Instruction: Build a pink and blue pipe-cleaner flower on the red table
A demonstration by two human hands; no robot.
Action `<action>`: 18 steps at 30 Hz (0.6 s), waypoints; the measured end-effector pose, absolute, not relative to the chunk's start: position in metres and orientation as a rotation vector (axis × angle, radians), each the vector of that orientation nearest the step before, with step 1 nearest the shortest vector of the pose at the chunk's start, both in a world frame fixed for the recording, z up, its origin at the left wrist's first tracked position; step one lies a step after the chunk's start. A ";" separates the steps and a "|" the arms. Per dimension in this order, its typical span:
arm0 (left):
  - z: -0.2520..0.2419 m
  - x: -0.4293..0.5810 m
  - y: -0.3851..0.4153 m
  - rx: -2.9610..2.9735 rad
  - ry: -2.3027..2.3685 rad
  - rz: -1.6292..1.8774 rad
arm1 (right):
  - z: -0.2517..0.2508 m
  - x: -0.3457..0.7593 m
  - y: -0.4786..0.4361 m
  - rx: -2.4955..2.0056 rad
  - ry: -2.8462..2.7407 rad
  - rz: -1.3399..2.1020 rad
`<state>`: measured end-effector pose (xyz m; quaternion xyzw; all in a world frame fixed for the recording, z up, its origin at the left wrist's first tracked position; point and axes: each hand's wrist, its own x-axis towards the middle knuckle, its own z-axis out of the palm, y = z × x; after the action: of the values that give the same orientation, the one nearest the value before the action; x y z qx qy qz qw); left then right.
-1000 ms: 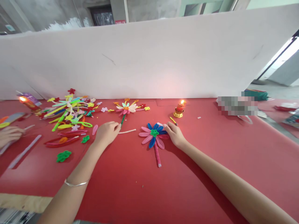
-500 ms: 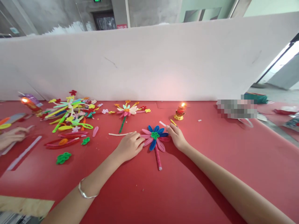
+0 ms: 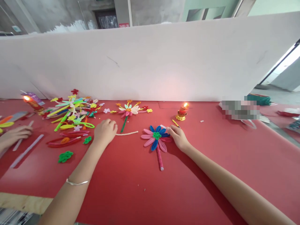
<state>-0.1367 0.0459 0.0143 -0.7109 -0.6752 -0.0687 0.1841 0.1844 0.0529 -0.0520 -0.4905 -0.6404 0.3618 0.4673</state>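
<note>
In the head view, my right hand (image 3: 178,137) pinches a short whitish glue stick (image 3: 163,127) at the right edge of a pipe-cleaner flower (image 3: 154,145). That flower lies flat, with pink and blue looped petals, a green centre and a pink wrapped stem. My left hand (image 3: 104,132) rests over the table farther left, fingers curled down; anything within them is hidden. A cream pipe cleaner (image 3: 127,133) lies just right of it. Behind stands a lit red candle (image 3: 183,110) in a gold holder, a yellow-and-dark stick (image 3: 175,123) beside it.
Another pipe-cleaner flower (image 3: 128,110) with a green stem lies at the back. Colourful pipe-cleaner pieces (image 3: 72,109) are heaped at left, near green clusters (image 3: 65,157) and another lit candle (image 3: 32,103). A co-worker's hand (image 3: 21,133) holds a pale strip. A white panel (image 3: 150,62) borders the table.
My left hand has moved left from the flower, uncovering the cream pipe cleaner and covering the spot where a pink petal lay. My right hand has brought the glue stick onto the flower's edge.
</note>
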 end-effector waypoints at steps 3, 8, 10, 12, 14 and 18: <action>0.020 -0.169 0.049 -1.785 -2.137 -0.155 | -0.053 0.186 0.054 -1.209 -1.585 0.886; 0.014 -0.227 0.050 -1.478 -2.466 -0.116 | -0.055 0.187 0.056 -1.199 -1.594 0.875; 0.011 -0.243 0.049 -1.453 -2.545 -0.060 | -0.056 0.187 0.056 -1.183 -1.572 0.896; 0.009 -0.253 0.048 -1.500 -2.569 0.004 | -0.058 0.187 0.057 -1.169 -1.544 0.916; 0.008 -0.257 0.048 -1.601 -2.526 0.052 | -0.059 0.187 0.057 -1.161 -1.545 0.925; 0.006 -0.256 0.051 -1.696 -2.448 0.082 | -0.055 0.187 0.056 -1.181 -1.602 0.898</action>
<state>-0.2564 0.0509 0.0059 -0.5674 -0.8190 0.0275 0.0813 0.1873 0.0561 -0.0553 -0.4800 -0.6511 0.3651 0.4608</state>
